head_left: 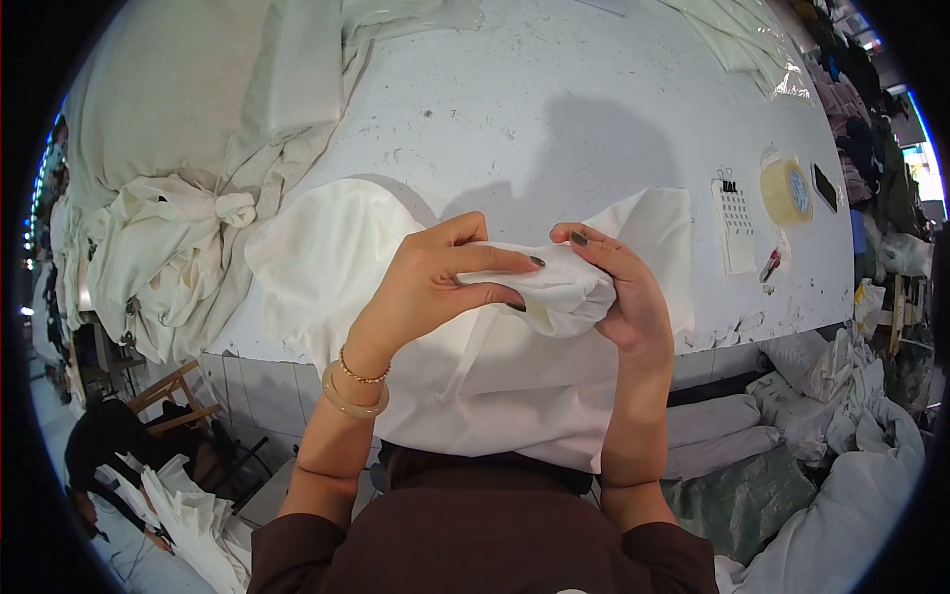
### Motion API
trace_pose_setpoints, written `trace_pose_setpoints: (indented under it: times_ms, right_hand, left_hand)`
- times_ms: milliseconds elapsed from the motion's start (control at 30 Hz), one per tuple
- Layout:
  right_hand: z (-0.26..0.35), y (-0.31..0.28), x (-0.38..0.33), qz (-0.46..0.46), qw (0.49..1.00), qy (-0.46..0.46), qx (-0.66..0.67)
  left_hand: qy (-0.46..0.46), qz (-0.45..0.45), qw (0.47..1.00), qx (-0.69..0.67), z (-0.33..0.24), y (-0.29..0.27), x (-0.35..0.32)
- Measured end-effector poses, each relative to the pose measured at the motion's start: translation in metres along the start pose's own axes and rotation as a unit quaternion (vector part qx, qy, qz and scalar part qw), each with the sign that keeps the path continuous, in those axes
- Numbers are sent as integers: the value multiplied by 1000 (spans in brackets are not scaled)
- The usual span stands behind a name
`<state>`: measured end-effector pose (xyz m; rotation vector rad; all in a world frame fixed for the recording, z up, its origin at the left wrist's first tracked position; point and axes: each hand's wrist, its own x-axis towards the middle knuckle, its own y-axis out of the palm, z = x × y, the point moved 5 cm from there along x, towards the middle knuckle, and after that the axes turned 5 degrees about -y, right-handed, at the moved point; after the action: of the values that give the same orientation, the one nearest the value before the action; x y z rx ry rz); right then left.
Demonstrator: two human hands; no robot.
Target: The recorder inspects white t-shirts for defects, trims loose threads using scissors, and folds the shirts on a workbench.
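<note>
A large piece of white cloth (336,252) lies across the near edge of the table and hangs down in front of me. I hold a folded part of it raised above the table. Between the thumb and forefinger of my left hand (440,272) is the left side of this fold. Curled round the fold's right end is my right hand (633,292), its thumb on top and its other fingers partly hidden behind the cloth. A bracelet and a bangle are on my left wrist.
On the white table (465,109), beige fabric (178,109) is heaped at left. At right are a clipped paper sheet (734,228), a tape roll (787,192), a dark phone (823,186) and a small red tool (770,264). Wrapped bundles (722,421) lie below the table.
</note>
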<state>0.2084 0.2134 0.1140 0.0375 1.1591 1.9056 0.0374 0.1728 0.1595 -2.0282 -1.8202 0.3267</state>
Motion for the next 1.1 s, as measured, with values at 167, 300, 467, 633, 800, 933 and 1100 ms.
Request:
trace_pose_setpoints:
  times_ms: [167,300,467,633,800,933,1100]
  right_hand:
    - [4,4,-3,-3,998,-39,-47]
    - [8,8,-9,10,992,-77,-97]
    - [11,13,-12,49,988,-95,-114]
    - [9,10,-10,58,992,-80,-79]
    - [9,9,-9,62,993,-82,-64]
    - [11,14,-11,56,990,-83,-100]
    - [17,36,-18,39,912,-140,-384]
  left_hand:
    - [-5,-20,999,-38,4,1,-3]
    - [-1,-35,999,-36,4,-1,-4]
    - [-19,-27,999,-37,1,-3,-5]
    - [-22,-32,998,-52,0,-2,-6]
    - [-26,-35,997,-63,-1,-3,-5]
    - [-21,-33,998,-53,-3,-4,-4]
    - [-65,-15,996,-64,-3,-9,-4]
